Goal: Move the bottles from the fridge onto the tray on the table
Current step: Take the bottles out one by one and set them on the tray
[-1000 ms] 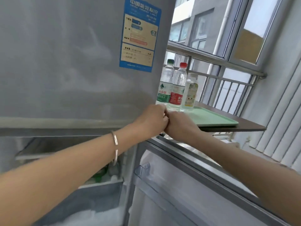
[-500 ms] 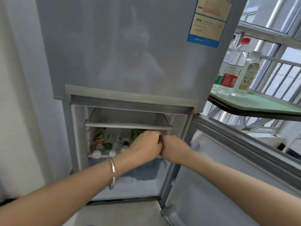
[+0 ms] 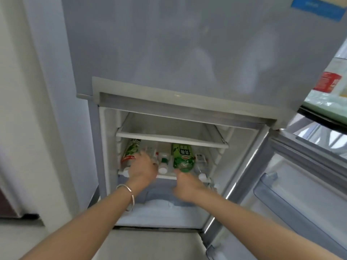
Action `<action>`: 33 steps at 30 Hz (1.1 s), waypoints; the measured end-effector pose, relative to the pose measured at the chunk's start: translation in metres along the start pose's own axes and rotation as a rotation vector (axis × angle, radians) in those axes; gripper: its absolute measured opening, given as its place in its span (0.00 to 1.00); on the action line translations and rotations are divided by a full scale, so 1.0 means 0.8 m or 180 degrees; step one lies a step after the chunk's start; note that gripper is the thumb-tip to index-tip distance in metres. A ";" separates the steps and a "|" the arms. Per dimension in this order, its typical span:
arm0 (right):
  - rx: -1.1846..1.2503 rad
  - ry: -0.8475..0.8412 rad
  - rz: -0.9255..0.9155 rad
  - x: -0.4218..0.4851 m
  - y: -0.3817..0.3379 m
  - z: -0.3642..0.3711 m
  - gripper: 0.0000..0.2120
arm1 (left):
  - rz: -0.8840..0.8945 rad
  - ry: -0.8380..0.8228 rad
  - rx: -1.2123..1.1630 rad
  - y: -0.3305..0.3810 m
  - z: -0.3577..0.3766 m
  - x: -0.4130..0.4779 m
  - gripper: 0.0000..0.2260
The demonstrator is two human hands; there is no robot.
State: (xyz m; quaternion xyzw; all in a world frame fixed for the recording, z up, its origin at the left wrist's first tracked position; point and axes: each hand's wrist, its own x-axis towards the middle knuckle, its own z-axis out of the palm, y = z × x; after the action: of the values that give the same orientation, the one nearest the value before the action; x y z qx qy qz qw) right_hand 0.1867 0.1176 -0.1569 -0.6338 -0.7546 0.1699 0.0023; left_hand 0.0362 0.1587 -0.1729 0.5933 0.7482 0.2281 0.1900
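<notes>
Fridge (image 3: 187, 53), smooth grey metal, lower door swung open to the right. Bottles lie on their sides on the white lower shelf (image 3: 167, 176), caps facing out: green-labelled plastic bottle (image 3: 182, 158) mid-shelf, another with a red-green label (image 3: 130, 152) at left, small clear ones between. Left hand (image 3: 143, 168), thin silver bangle (image 3: 129, 194) on the wrist, fingers spread over the left bottles; actual grip cannot tell. Right hand (image 3: 185, 186) loosely curled just below the green bottle's cap end, holding nothing. Pale green tray (image 3: 319, 109) on the tabletop at far right, red-labelled bottle (image 3: 328, 84) standing on it.
</notes>
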 end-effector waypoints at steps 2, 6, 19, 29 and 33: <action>0.0047 -0.0005 0.0002 0.014 0.000 0.009 0.21 | -0.0279 0.0015 -0.0140 -0.007 0.010 0.024 0.28; 0.0120 -0.0096 0.0047 0.032 0.003 0.020 0.25 | -0.0441 -0.0083 -0.0338 -0.016 0.031 0.063 0.27; 0.0381 -0.0062 0.0164 0.023 0.034 0.026 0.25 | -0.0395 0.0149 -0.0851 -0.019 0.045 0.054 0.15; 0.0616 -0.0010 -0.0198 -0.002 0.019 -0.009 0.32 | 0.0136 -0.0211 -0.0458 -0.032 -0.029 -0.025 0.11; 0.0456 0.0006 -0.0446 -0.013 0.003 -0.026 0.43 | 0.0404 -0.0365 -0.0160 0.009 -0.079 -0.068 0.09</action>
State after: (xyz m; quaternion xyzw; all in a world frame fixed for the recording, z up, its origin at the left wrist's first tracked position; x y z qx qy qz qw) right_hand 0.1959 0.1134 -0.1354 -0.5778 -0.7830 0.2223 0.0602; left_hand 0.0187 0.0998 -0.1161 0.6467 0.6910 0.2241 0.2326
